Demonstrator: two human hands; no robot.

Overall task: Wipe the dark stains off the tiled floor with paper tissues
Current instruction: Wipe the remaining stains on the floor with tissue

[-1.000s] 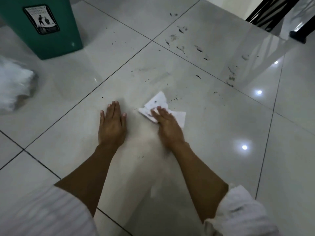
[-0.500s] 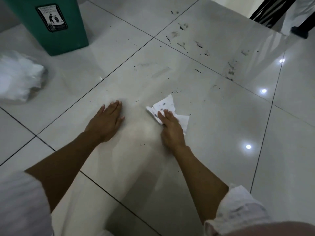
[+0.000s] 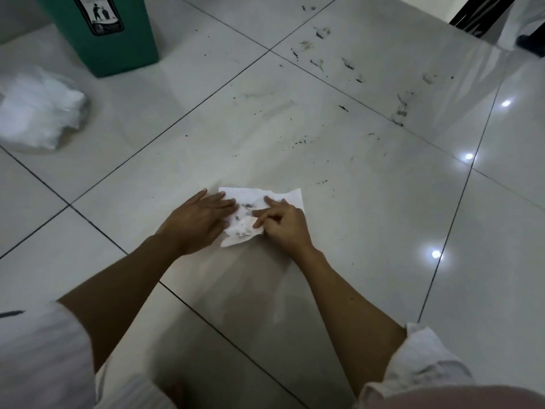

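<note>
1. Left hand [image 3: 197, 222] has moved off the bare floor [image 3: 354, 231] onto the tissue [image 3: 290, 197], fingers flat.
2. Right hand [image 3: 284, 225] pinches its soiled fold.
3. Likely refolding; stains [image 3: 401, 109] remain beyond.

The left hand [image 3: 197, 222], which had lain flat on the bare tiled floor [image 3: 368, 231] well apart from the tissue [image 3: 250, 211], came across to it, and its straight fingers lay on the tissue's left edge. The right hand [image 3: 283, 225], which had pressed flat on top of the tissue, curled its fingers and pinched a fold near the middle. The tissue, crumpled and partly hidden under the right hand before, was spread wider, with dark smudges showing on its upper face between the two hands.
</note>
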